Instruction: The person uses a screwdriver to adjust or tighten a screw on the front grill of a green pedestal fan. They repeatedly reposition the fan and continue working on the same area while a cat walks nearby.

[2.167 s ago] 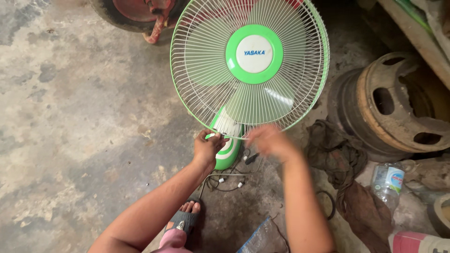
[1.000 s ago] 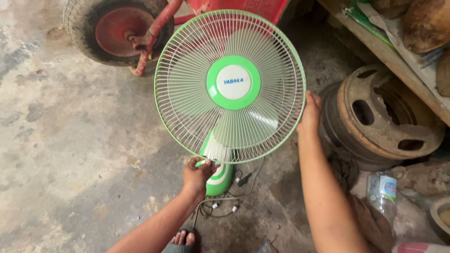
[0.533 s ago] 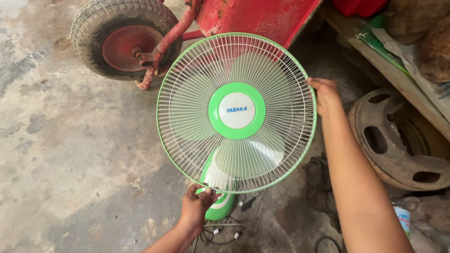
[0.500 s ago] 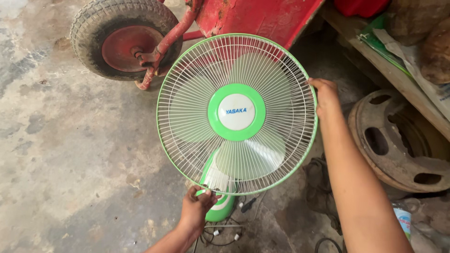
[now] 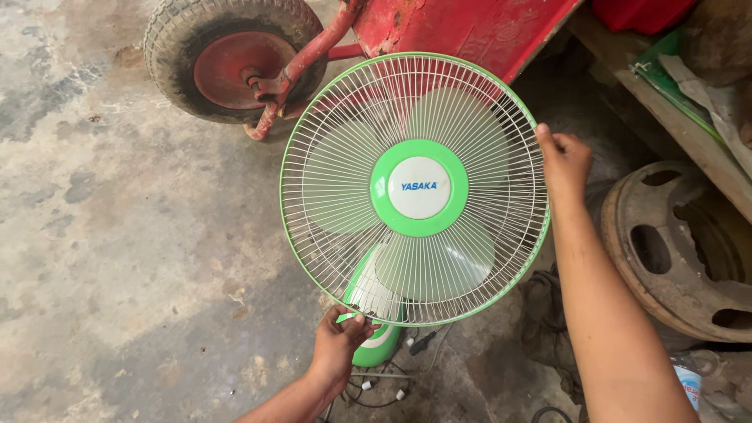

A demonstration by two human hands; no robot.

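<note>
A green and white electric fan (image 5: 415, 188) with a round wire grille faces up at me, standing on a green base (image 5: 376, 348) on the concrete floor. My left hand (image 5: 338, 341) grips the lower rim of the grille, just above the base. My right hand (image 5: 564, 160) holds the grille's right rim, fingers curled over the green ring. The pale green blades show still behind the wires.
A red wheelbarrow with a worn tyre (image 5: 227, 55) stands behind the fan. A rusty wheel rim (image 5: 681, 251) lies at the right, with a plastic bottle (image 5: 689, 384) near it. Loose wires (image 5: 384, 384) trail by the base. A wooden plank (image 5: 666, 102) runs along the upper right.
My right hand moved from the fan's base up to the grille's right rim. The left hand stays at the lower rim. The view has shifted so the fan sits lower and nearer.
</note>
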